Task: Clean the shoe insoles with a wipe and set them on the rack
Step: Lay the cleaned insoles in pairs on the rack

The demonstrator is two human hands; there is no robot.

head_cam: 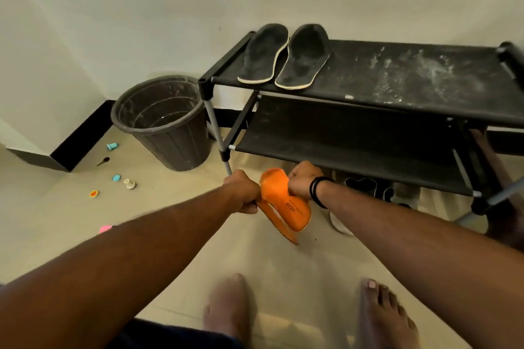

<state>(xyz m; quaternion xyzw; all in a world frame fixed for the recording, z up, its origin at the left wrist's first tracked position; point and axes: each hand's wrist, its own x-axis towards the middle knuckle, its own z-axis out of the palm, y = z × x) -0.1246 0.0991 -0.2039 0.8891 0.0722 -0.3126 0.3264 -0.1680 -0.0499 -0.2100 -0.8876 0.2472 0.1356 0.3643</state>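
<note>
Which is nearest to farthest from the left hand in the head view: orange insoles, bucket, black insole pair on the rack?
1. orange insoles: gripped in the left hand itself, the right hand on them too.
2. bucket: on the floor, up and left, beside the rack.
3. black insole pair: farthest, on the rack's top shelf.

The rack top is bare right of 2 black insoles; a bin crowds its left.

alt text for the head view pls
Both hands, left hand and right hand, grip orange insoles before a black two-tier shoe rack. Two dark insoles lie on its top shelf; a grey plastic bucket stands beside it.
</note>
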